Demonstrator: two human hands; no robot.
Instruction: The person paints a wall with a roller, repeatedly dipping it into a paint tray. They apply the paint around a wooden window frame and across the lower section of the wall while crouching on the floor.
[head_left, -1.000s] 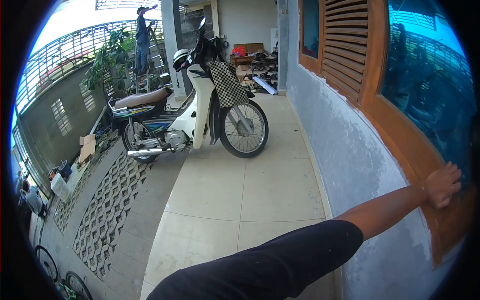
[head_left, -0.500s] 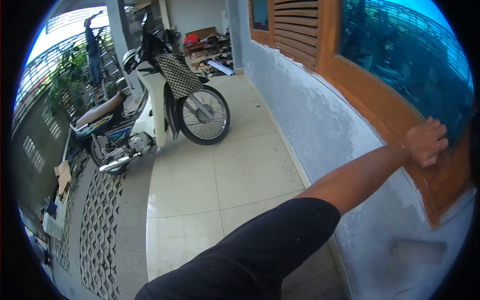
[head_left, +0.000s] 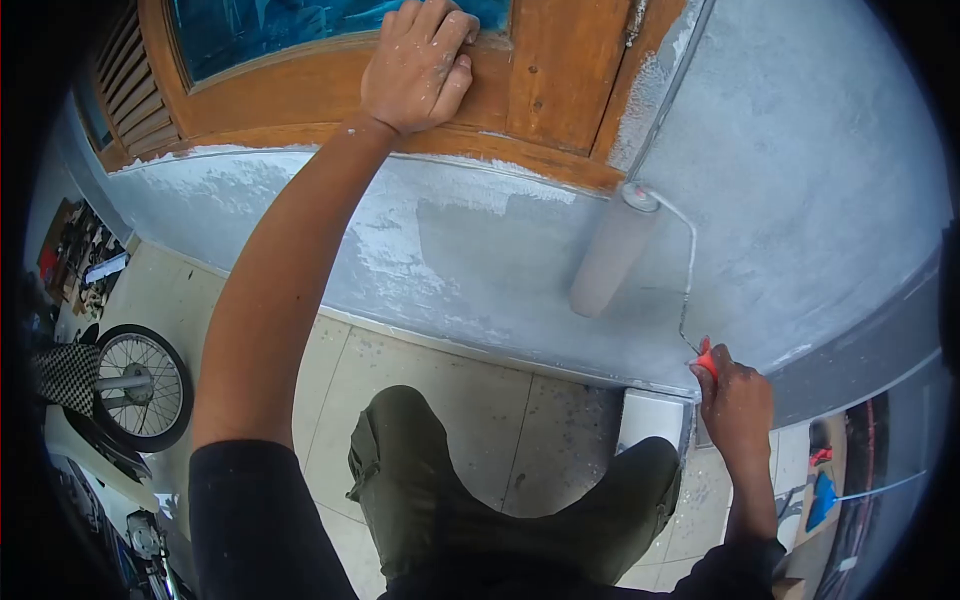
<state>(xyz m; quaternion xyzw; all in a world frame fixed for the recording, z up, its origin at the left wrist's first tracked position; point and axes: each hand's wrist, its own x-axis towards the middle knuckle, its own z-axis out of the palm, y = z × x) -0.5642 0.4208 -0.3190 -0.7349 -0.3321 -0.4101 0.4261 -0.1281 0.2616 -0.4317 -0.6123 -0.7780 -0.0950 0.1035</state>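
A second ago my head was turned away down the porch, towards the parked motorcycle, and only my left arm showed. Now I look straight down at the wall in front of me, so the rolling work is in view again, with both hands and the tool in sight.

My left hand (head_left: 415, 65) has not left the wooden window frame (head_left: 545, 85). It lies palm-down on the lower rail at 12 o'clock in my view, fingers bent at the edge of the glass, bracing and gripping nothing.

My right hand (head_left: 735, 400) is clenched around the orange handle (head_left: 706, 358) of the paint roller (head_left: 612, 255), low at about 4 o'clock. From that hand the thin wire arm rises and bends over, and the roller sleeve sits at roughly 11 o'clock from it, tilted and lying against the grey wall (head_left: 800, 180) just under the corner of the window frame. From my left hand the sleeve is down at about 4 o'clock, well apart.

The wall near the sleeve looks smooth and evenly grey, while under the frame to the left it is patchy and whitish, so by my reckoning much of this strip is covered.

My knees in olive trousers (head_left: 400, 470) are below, over the tiled floor (head_left: 470, 380). The motorcycle wheel (head_left: 140, 385) is at 9 o'clock.
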